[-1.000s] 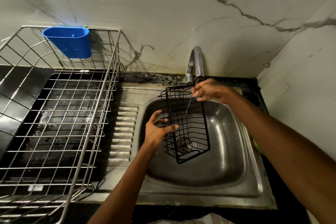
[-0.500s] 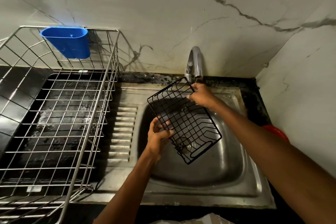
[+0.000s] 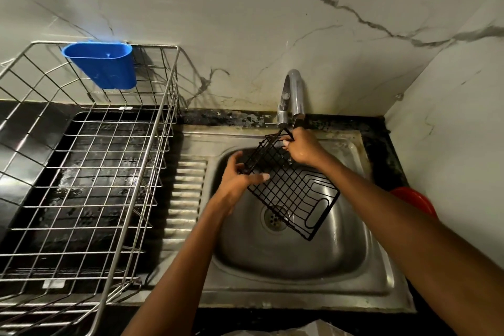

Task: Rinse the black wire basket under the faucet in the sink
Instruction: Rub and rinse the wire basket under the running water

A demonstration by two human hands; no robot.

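The black wire basket hangs tilted over the steel sink, its far corner just below the chrome faucet. My right hand grips the basket's top corner under the spout. My left hand holds its left edge, thumb lying across the wire mesh. The basket's lower end with an oval handle loop points down-right, above the drain. Water flow is hard to make out.
A large steel dish rack stands left of the sink, with a blue plastic cup holder hooked on its back rim. A ridged drainboard lies between. A red object sits at the right wall.
The basket has turned from nearly upright to a flatter slant, bottom end swinging right. My left hand moved up and inward along its left edge; my right hand kept its hold near the spout.
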